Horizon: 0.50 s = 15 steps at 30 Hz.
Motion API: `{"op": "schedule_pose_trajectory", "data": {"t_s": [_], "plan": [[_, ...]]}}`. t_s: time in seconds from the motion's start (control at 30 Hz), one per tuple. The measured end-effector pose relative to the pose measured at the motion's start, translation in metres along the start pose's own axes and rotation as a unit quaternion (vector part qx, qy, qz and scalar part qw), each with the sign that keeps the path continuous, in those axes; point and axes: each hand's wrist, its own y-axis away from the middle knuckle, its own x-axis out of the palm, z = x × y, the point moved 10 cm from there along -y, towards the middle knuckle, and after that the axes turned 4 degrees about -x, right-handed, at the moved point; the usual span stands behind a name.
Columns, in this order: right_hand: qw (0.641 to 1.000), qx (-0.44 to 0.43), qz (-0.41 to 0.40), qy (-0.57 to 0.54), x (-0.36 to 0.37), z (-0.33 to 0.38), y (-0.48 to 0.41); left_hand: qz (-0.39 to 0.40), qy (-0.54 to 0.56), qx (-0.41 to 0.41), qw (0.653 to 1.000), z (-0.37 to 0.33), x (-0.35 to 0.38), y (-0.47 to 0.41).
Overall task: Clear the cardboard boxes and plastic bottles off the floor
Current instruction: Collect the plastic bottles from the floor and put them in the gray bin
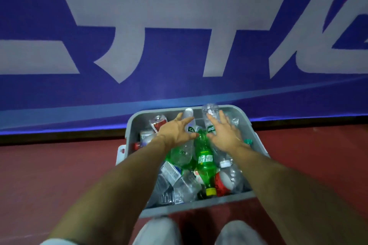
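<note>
Head camera looks down into a grey bin (195,205) that stands on the red floor (59,165), its far wall close to a blue banner (179,89) with large white characters. Every plastic bottle I can see lies inside the bin. A green bottle (206,163) lies in the bin's centre, its long axis running from the far wall toward the near wall, with its yellow cap (211,191) at the near end. Against the far wall a clear bottle (210,110) stands close to upright, with a whitish bottle (188,115) just beside it and a red can (158,122) in the far left corner.

Over the bin's far half the left hand (175,128) and right hand (225,135) hover with fingers spread and straight, gripping nothing. The right fingertips reach the clear bottle; I cannot tell whether they touch it.

Both forearms cross the bin and cover part of the heap. Crushed clear bottles (179,183) in the near left corner overlap too much to count. Two knees (157,230) in pale trousers are cut off below the bin's near wall.
</note>
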Motion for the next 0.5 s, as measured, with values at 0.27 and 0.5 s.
{"op": "schedule_pose_trajectory", "data": {"t_s": [0.27, 0.5], "plan": [[0.995, 0.018, 0.095, 0.017, -0.041, 0.001, 0.051, 0.024, -0.058, -0.042, 0.997, -0.008, -0.033, 0.052], [0.989, 0.046, 0.138, 0.038, -0.200, 0.044, 0.122, -0.004, -0.103, -0.046, 0.994, -0.058, -0.204, 0.148]]}}
